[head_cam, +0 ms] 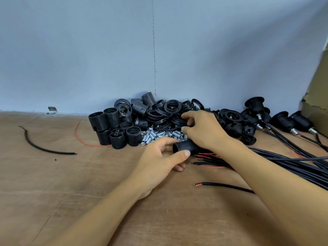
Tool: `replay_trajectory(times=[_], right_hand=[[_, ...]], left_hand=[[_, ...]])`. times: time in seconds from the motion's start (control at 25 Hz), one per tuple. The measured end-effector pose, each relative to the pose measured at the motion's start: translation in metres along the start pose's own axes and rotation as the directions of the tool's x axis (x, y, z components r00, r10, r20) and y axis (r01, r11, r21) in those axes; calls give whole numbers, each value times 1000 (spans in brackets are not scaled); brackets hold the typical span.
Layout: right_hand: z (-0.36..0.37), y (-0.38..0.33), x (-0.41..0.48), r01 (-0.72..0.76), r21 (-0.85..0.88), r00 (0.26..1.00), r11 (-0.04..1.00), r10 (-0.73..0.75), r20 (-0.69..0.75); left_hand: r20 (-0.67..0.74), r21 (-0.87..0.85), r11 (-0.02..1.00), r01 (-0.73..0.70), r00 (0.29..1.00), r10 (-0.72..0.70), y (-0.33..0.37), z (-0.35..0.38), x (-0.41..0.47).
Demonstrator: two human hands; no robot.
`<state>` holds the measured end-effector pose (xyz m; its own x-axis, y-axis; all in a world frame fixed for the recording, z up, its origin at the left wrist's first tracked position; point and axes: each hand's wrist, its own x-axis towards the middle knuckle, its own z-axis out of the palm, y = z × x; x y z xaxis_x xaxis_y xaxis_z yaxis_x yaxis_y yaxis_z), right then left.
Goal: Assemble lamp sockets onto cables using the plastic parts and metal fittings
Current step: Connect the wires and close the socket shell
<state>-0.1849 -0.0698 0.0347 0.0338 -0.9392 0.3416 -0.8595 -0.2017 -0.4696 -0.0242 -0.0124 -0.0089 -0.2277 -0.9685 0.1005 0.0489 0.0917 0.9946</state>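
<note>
Few done so far, head view: a handful of finished sockets w/ cables sit far right. Big heaps of threaded barrels, rings and metal fittings remain, plus the cable bundle, so most work's left, I'd judge. L hand grips one barrel near the cable ends. R hand curls into the ring heap; can't tell if it's got one. No bins: parts lie loose on tabletop. Cardboard box at right, contents hidden.
</note>
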Motion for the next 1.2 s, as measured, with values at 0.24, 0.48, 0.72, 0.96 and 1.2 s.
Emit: replay_trajectory(times=[0.24, 0.48, 0.72, 0.96, 1.2], right_hand=[[2, -2, 9, -76, -94, 997, 993, 74, -26], [-16, -12, -30, 206, 274, 960, 939, -140, -242], [-9, 3, -78, 426, 187, 902, 885, -401, -160], [-6, 18, -81, 433, 139, 901, 891, -424, -88], [-3, 28, -75, 360, -113, 932, 926, -363, -12]], left_hand=[[8, -2, 1000, -29, 1000, 29, 0, 0, -2], [-30, -86, 996, 6, 1000, -9, 3, 1, 0], [12, -215, 976, 19, 1000, -16, 7, 2, -1], [-44, -164, 986, 9, 999, -17, 3, 3, -1], [-127, -342, 939, 47, 987, -96, 6, -2, 2]])
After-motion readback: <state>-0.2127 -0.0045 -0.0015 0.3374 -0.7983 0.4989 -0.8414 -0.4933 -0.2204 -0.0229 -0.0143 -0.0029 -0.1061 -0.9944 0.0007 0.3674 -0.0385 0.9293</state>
